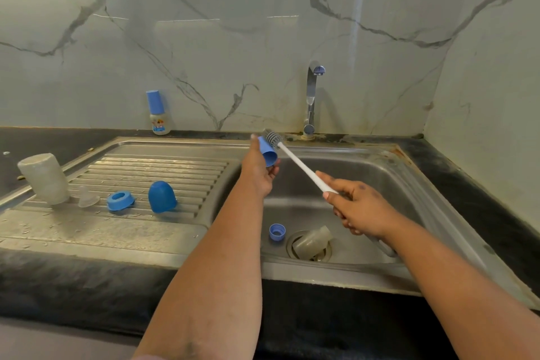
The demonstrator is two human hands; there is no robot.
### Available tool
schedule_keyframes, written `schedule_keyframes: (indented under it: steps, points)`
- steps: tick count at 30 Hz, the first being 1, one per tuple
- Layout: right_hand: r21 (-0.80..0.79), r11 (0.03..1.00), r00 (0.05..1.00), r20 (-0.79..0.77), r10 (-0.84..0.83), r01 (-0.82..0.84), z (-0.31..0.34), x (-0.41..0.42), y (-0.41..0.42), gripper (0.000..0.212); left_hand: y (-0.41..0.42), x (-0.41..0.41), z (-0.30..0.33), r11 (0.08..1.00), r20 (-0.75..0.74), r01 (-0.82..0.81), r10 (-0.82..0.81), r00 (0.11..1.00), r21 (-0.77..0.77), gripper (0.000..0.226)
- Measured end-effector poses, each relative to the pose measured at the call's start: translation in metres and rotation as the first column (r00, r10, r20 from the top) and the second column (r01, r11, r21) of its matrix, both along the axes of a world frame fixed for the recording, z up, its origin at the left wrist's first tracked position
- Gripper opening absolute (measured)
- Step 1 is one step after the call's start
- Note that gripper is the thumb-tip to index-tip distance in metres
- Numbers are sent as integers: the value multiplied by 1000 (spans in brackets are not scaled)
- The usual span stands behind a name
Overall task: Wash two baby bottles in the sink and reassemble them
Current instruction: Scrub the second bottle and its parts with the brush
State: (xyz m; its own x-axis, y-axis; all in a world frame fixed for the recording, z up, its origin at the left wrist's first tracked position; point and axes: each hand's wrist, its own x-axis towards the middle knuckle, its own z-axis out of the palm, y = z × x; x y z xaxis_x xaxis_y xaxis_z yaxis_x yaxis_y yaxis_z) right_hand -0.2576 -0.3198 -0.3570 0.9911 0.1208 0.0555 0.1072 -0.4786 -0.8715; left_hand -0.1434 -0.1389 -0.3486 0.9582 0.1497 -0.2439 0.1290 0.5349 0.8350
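Bottle cap (268, 153), the small blue one, sits in my left hand (258, 168) at the middle of the frame, above the near-left edge of the sink basin (380, 184). Its long axis tilts: the open mouth faces down and right, the closed end up and left. My left fingers curl round it and hold it. My right hand (361, 209) grips the white handle of the bottle brush (295, 159), whose long axis runs from lower right to upper left, the grey bristle head lying just beside the cap's upper end.

Down in the basin a clear, cloudy bottle (312, 240) lies on its side over the drain, neck pointing up and right, with a blue threaded ring (277, 232) just left of it.

On the ribbed drainboard (163, 166) at left stand an upturned clear bottle body (45, 178), a clear teat (87, 198), a blue collar (119, 200) and a blue domed cap (161, 196).

Against the wall stands a small bottle with a blue cap (159, 114); its label has a coloured picture, but the writing is too small to read.
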Motion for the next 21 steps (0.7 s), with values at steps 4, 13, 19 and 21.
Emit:
schedule_keyframes:
  steps: [4,13,19,21]
  points:
    - [-11,997,995,71,-77,78,-1,5,0,44,-8,4,-7,987,39,45,-51,998,157,38]
    - [17,1000,999,28,25,-26,4,2,-7,45,-2,16,-8,989,10,-144,143,990,25,50]
    - [-4,999,997,70,-41,41,4,2,-2,45,-30,12,-6,970,111,-156,138,984,184,31]
    - [0,997,994,84,-72,72,5,2,-2,45,-37,10,-4,970,135,-117,89,987,211,33]
